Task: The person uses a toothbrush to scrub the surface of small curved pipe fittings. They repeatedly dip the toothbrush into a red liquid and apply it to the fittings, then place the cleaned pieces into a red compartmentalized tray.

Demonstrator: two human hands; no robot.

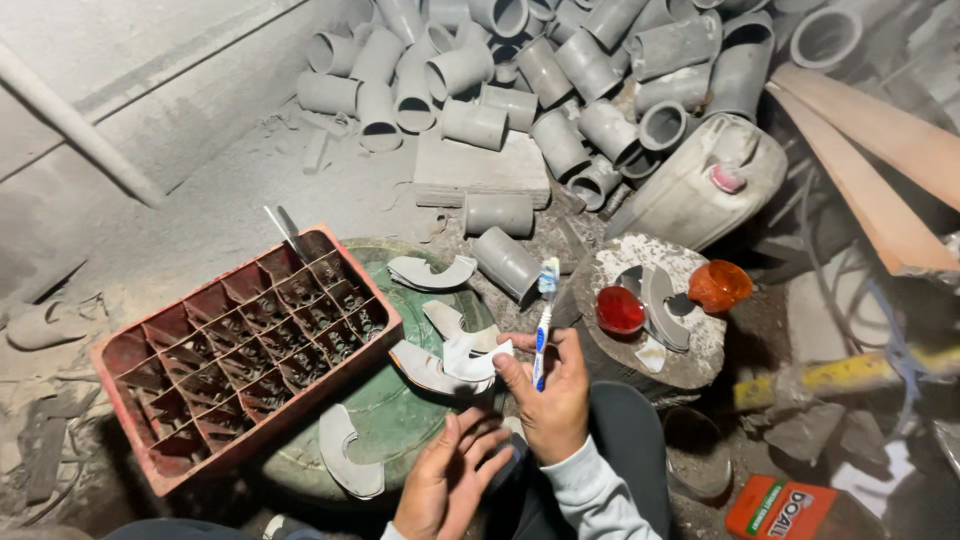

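Note:
My right hand (pixel 552 395) grips a blue and white toothbrush (pixel 543 318) upright, bristles at the top, and pinches a curved grey plastic piece (pixel 476 358) with the thumb. My left hand (pixel 447 478) is below it, palm up with fingers spread, and holds nothing that I can see. More curved grey pieces (pixel 428 273) lie on a round green lid (pixel 392 400) just in front of the hands.
A red compartment crate (pixel 135 352) with small metal parts stands at the left. A round stone block (pixel 690 355) at the right carries a red cup (pixel 620 310) and an orange cup (pixel 718 286). Several grey pipe sections (pixel 530 80) are heaped behind, beside a dusty jerrycan (pixel 700 190).

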